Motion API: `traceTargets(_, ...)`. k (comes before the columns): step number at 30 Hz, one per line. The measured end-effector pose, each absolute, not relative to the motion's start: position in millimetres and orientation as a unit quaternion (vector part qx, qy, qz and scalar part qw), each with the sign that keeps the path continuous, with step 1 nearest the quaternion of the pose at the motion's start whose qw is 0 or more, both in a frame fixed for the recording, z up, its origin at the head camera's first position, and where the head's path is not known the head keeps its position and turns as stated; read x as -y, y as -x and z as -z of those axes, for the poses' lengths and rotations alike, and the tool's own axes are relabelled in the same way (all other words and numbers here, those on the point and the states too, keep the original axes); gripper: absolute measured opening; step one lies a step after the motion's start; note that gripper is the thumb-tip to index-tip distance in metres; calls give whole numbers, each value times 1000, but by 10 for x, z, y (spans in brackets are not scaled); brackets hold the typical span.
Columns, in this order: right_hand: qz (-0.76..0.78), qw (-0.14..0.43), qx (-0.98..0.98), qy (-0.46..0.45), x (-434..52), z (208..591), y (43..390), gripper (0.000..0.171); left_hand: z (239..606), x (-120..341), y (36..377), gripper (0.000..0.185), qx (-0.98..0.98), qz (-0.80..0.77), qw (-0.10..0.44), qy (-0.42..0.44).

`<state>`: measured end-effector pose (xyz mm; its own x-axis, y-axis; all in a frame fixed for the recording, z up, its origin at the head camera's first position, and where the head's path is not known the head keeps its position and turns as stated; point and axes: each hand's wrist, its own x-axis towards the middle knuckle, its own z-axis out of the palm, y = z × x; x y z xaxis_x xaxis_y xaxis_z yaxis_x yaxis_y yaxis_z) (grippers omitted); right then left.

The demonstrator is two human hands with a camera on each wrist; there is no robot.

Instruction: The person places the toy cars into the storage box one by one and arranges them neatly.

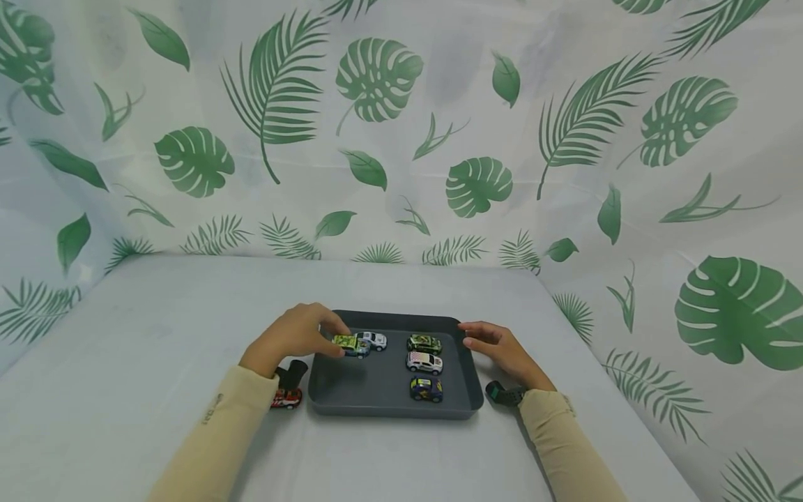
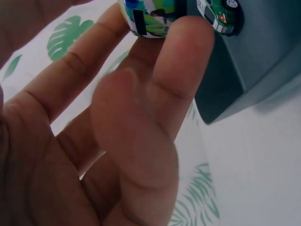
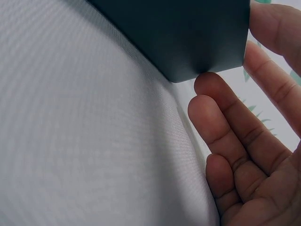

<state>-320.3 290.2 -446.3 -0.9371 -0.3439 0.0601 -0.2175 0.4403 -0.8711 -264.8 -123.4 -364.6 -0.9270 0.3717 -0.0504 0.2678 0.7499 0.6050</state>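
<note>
My left hand [image 1: 301, 338] pinches a yellow-green patterned toy car [image 1: 351, 344] between thumb and fingers over the left part of a dark grey tray [image 1: 389, 411]. Part of that car shows at the top of the left wrist view, behind the fingers. Just beside it in the tray is a white toy car [image 1: 374, 339]. On the tray's right side stand a green toy car [image 1: 424, 342], a white-and-pink one [image 1: 424, 362] and a dark blue-yellow one [image 1: 426, 389]. My right hand [image 1: 502, 352] touches the tray's right edge with fairly straight fingers.
Outside the tray, a red toy car [image 1: 286, 398] sits on the white tabletop [image 1: 157, 335], partly hidden by the left wrist's strap. A leaf-patterned cloth [image 1: 401, 139] hangs behind and at the sides of the table.
</note>
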Motion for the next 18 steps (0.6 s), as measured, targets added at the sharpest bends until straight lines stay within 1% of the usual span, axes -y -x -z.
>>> traceTargets(18,500,58,-846,176,-2915,4473,3211,45,3678,945,2715,26,-949,-258,76,-164)
